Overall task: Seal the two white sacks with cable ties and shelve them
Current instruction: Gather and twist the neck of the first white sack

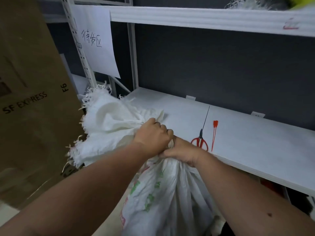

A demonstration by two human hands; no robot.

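The soft, limp woven sack point(163, 193) was held at its gathered neck, both hands point(154, 137) point(181, 153) clenched tight round it; slipping seemed likely.

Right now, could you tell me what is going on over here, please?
A person is bunching the neck of a white sack with both hands: the left hand grips the gathered cloth above, and the right hand clamps it just below. No tie is on the neck yet. A red cable tie and red-handled scissors lie on the white shelf beside the hands, untouched. A cardboard box stands to the left.
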